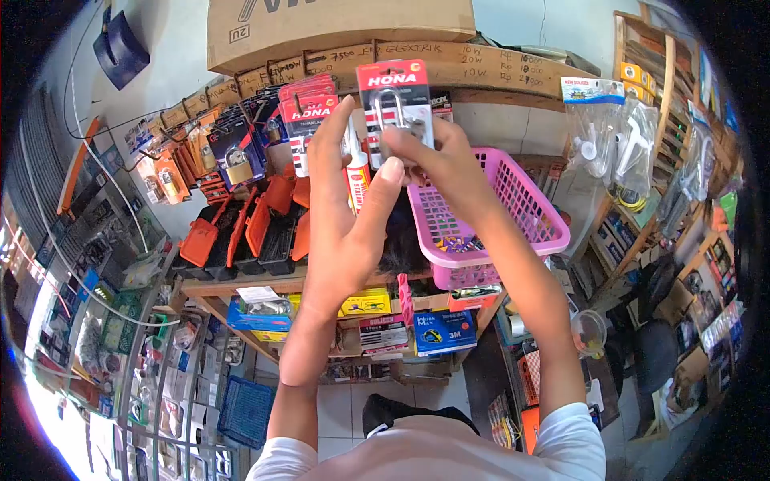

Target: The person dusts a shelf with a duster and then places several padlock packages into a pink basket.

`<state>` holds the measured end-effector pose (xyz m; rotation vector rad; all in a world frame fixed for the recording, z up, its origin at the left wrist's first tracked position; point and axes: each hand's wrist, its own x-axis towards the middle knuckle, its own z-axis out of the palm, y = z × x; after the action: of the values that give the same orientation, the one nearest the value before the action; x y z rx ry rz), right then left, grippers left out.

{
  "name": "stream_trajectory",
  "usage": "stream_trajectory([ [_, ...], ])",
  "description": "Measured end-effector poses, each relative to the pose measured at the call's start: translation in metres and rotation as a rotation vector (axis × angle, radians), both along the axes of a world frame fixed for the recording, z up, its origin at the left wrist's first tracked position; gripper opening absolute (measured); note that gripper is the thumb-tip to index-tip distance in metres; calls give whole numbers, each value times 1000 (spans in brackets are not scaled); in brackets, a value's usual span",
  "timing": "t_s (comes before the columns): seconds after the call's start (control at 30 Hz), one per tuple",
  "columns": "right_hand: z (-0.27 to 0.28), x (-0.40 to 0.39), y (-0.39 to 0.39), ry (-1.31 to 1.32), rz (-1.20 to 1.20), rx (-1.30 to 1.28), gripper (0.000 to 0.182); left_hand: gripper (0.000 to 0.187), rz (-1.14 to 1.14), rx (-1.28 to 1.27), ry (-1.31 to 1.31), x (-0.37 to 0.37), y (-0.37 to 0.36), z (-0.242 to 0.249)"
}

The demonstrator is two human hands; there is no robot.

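My right hand (453, 176) grips a carded padlock (389, 100) in a red and black HONA blister pack, its thumb across the front. My left hand (345, 224) is raised beside it with fingers stretched upward and thumb apart, the thumb tip close under the pack's lower edge. Between that thumb and the fingers a red and white sealant tube (357, 176) with a pointed nozzle shows, its lower part hidden by the hand. Just behind the left fingertips, more HONA packs (298, 132) hang from the hook rail.
Wooden hook rail (449, 74) bears handwritten prices; a large cardboard box (337, 32) sits above. Other carded padlocks (237, 160) hang at left, over orange and black bins (257, 224). A pink basket (553, 240) stands right of my hands. Blue 3M box (445, 330) lies on the lower shelf.
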<state>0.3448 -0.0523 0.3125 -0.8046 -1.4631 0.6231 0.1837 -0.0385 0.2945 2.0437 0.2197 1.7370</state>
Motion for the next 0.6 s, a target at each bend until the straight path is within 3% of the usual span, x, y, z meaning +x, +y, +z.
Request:
stream_trajectory([
  [0.07,4,-8,5,17,36,13,28,66,-37,-11,-2,-1,0,3],
  [0.13,0,-23,7,231,40,6,29,65,56,44,84,-4,-3,4],
  [0.3,-21,-16,20,307,97,-74,26,64,101,69,104,-6,-2,-1],
  [0.6,-18,15,81,166,148,-173,32,60,45,-1,114,-9,1,-10],
])
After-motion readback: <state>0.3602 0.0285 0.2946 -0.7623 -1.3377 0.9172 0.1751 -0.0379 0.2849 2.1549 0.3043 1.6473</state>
